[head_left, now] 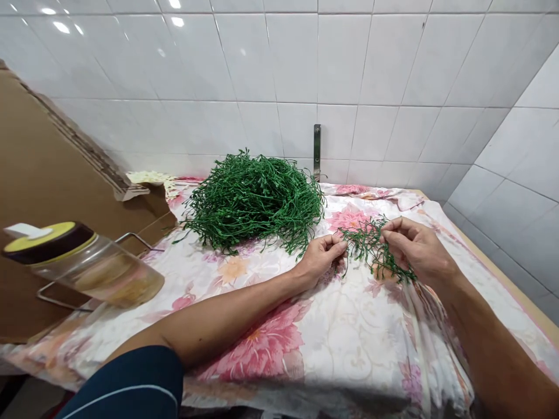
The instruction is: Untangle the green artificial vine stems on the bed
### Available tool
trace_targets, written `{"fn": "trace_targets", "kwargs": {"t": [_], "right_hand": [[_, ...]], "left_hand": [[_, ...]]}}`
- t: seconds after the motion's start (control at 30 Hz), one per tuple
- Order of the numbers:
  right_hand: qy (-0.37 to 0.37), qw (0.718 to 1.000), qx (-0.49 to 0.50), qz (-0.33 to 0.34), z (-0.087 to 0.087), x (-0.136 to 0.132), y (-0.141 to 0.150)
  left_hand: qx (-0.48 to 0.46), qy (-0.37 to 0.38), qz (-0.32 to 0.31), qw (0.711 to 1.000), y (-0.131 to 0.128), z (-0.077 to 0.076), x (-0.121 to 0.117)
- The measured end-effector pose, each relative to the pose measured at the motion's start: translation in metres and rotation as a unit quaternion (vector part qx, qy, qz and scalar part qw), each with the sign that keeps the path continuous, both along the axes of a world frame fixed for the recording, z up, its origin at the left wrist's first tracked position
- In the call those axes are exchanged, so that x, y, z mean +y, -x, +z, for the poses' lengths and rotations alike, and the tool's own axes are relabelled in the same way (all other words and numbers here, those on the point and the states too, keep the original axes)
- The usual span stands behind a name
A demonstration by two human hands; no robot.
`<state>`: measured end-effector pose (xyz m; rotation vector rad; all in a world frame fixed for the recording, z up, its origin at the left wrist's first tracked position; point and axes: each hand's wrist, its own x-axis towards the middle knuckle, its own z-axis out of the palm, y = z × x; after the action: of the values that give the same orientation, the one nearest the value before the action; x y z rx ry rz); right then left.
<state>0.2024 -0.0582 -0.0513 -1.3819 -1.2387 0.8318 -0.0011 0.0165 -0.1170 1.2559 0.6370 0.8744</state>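
Note:
A loose heap of thin green artificial vine sprigs (255, 203) lies on a floral cloth (353, 349). To its right, a single branched green sprig (371, 247) stretches between my hands. My left hand (322, 260) pinches one end of it between thumb and fingers. My right hand (414, 247) holds the other side with its fingers curled over the stems. Both hands are just to the right of the heap and do not touch it.
A glass jar (94, 267) with a yellow and dark lid lies tilted on a wire rack (131, 240) at left. Behind it stands a cardboard sheet (52, 163). White tiled walls (502, 203) and a metal bracket (317, 151) border the cloth-covered surface.

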Motion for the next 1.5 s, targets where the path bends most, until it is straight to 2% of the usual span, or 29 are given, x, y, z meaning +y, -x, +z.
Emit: {"fn": "trace_targets", "kwargs": {"t": [0.1,0.23,0.3,0.33,0.37,0.43,0.5,0.57,0.67,0.8,0.9,1.07,1.3,1.5], "right_hand": [[-0.031,0.982,-0.161,-0.090,0.000,0.002,-0.017],[-0.041,0.913,-0.374,-0.157,-0.006,0.004,-0.030],[-0.087,0.888,-0.416,-0.174,-0.009,0.004,-0.025],[-0.116,0.886,-0.412,-0.176,-0.010,0.003,-0.019],[-0.143,0.892,-0.395,-0.168,-0.012,0.002,-0.011],[-0.149,0.930,-0.322,-0.100,-0.016,-0.001,0.008],[-0.098,0.956,-0.275,-0.020,-0.021,-0.003,0.026],[-0.043,0.965,-0.260,0.009,-0.025,-0.004,0.038],[0.000,0.967,-0.254,0.014,-0.030,-0.001,0.043],[-0.007,0.958,-0.286,-0.003,-0.034,0.002,0.039],[-0.037,0.944,-0.329,-0.008,-0.038,0.002,0.036],[-0.133,0.914,-0.383,0.006,-0.043,0.003,0.036],[-0.047,0.938,-0.343,-0.006,-0.040,0.003,0.039],[-0.010,0.965,-0.263,0.003,-0.038,0.003,0.041]], "left_hand": [[-0.006,0.002,0.004,1.000,0.000,-0.002,0.000],[0.006,-0.009,0.003,1.000,-0.001,-0.002,0.000],[0.009,-0.013,0.006,1.000,-0.001,-0.001,-0.001],[0.007,-0.012,0.007,1.000,-0.002,-0.001,-0.002],[0.005,-0.011,0.008,1.000,-0.002,0.000,-0.002],[0.003,-0.011,0.008,1.000,-0.002,0.001,-0.003],[0.005,-0.013,0.006,1.000,-0.001,0.002,-0.004],[0.006,-0.015,0.001,1.000,-0.001,0.003,-0.005],[-0.002,-0.013,-0.010,1.000,0.000,0.006,-0.006],[-0.004,-0.001,-0.027,1.000,0.000,0.007,-0.006],[0.002,0.010,-0.023,1.000,0.000,0.006,-0.005],[0.014,0.011,0.003,1.000,0.001,0.005,-0.002],[0.018,0.021,0.003,1.000,0.000,0.006,-0.002],[0.008,0.045,0.004,0.999,-0.001,0.003,0.000]]}}
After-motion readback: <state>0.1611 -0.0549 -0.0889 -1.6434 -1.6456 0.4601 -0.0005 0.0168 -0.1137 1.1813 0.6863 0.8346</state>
